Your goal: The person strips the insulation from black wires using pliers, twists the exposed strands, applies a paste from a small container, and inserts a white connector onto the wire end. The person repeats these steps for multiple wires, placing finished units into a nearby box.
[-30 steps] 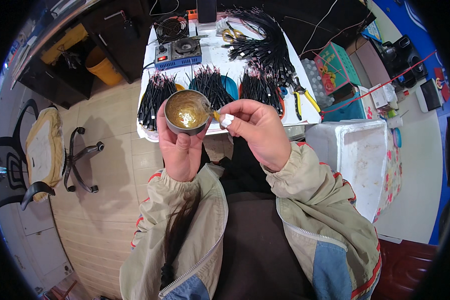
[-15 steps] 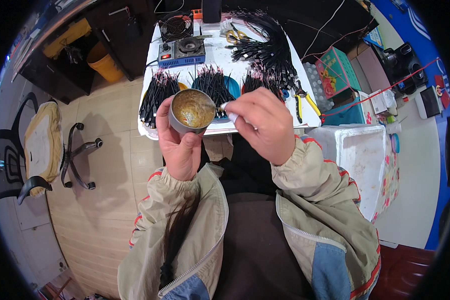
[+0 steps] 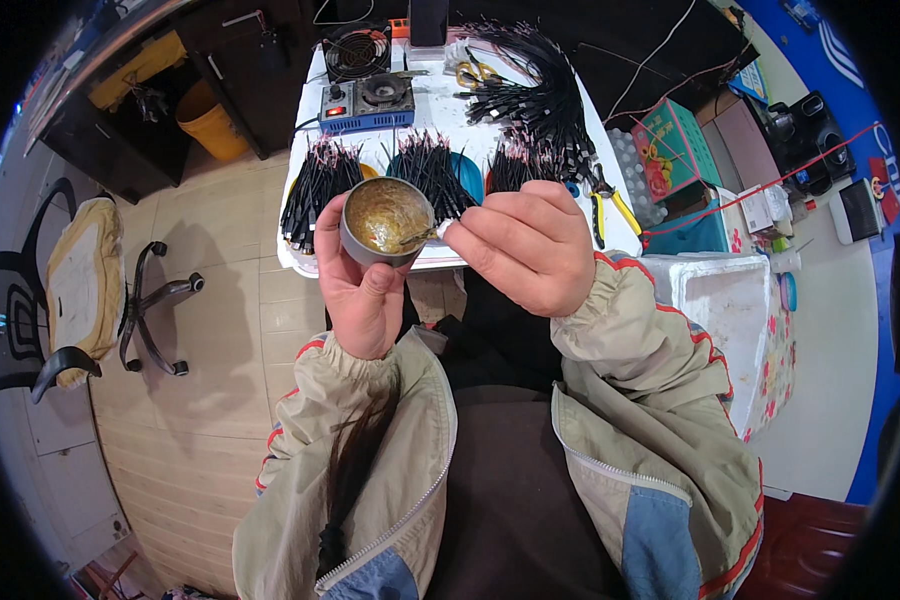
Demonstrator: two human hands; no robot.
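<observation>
A small round grey metal tin [image 3: 348, 238] is gripped in my left hand [image 3: 360, 310], its fingers and thumb wrapped around the wall. Yellow-brown, glossy stuff [image 3: 378, 218] lies inside it, rough toward the far side. My right hand [image 3: 530, 250] is closed in a pinch on a thin metal tool [image 3: 412, 238], whose tip reaches over the rim into the tin. Most of the tool is hidden by my fingers, so its exact kind is unclear. Something white shows at the pinching fingertips. Bundles of black cables [image 3: 428, 170] with stripped pinkish ends stand just beyond the tin.
On the white table [image 3: 440, 105] are a blue box with a round heater-like top [image 3: 368, 105], a fan [image 3: 358, 55], yellow-handled pliers [image 3: 615, 205] and more cables [image 3: 540, 90]. A white foam box [image 3: 720, 290] stands at right, an office chair [image 3: 80, 280] at left.
My right hand has turned and shifted slightly right and down. The thin tool now shows more clearly, its tip inside the tin. My left hand with the tin has hardly moved.
</observation>
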